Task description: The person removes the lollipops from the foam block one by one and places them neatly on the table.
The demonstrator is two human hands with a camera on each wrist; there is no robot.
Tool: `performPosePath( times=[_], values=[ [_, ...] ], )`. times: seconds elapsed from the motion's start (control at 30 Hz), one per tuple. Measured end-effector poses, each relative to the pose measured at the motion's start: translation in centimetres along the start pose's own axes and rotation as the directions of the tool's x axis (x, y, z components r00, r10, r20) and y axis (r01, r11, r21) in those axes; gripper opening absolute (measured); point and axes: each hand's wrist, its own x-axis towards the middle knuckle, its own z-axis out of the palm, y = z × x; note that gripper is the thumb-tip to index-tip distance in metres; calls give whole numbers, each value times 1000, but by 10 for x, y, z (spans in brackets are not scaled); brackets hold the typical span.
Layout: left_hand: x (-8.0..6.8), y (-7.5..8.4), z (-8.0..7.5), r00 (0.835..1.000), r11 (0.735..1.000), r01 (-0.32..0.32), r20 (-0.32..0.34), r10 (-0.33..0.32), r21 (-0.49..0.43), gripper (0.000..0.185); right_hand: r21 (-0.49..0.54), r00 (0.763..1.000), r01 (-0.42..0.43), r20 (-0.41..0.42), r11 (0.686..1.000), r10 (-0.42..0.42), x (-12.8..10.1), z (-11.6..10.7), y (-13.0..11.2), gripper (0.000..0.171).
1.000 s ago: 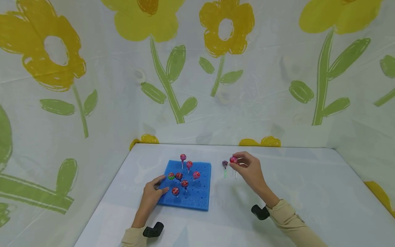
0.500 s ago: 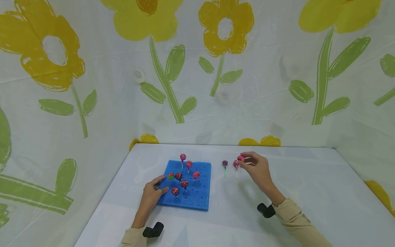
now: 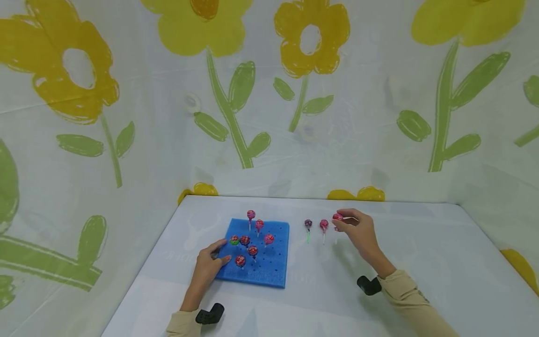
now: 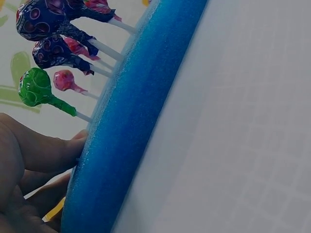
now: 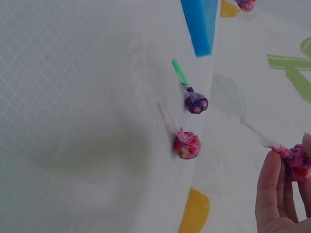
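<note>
My right hand (image 3: pixel 358 231) pinches a pink-wrapped lollipop (image 5: pixel 295 162) by its head, its white stick pointing away from the fingers. Left of it on the white table lie a pink lollipop (image 3: pixel 324 224) with a white stick and a dark purple one (image 3: pixel 308 223) with a green stick. My left hand (image 3: pixel 207 266) holds the left edge of a blue foam board (image 3: pixel 269 274), thumb and index fingertip at that edge. Several wrapped lollipops stand in the board, among them a green one (image 4: pixel 35 87) close to the left fingers.
The board's top has rows of small holes. Behind the table (image 3: pixel 404 243) hangs a white curtain (image 3: pixel 358 140) printed with yellow flowers. Dark wrist devices (image 3: pixel 369 285) sit at both sleeves.
My right hand has moved to the right with its lollipop, past the two lying on the table, and the pink one there now shows fully. The left hand and the board keep their place.
</note>
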Motion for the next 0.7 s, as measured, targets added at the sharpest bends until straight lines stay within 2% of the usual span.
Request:
performPosePath(
  times=[0.23, 0.7],
  values=[
    [1, -3, 1, 1000, 1000, -11, -8, 11, -5, 47, 0, 996, -88, 34, 996, 88, 6, -1, 1, 38],
    [-1, 0, 0, 1000, 1000, -18, -8, 18, -11, 48, -67, 977, -207, 43, 976, 210, 21, -1, 21, 47]
  ],
)
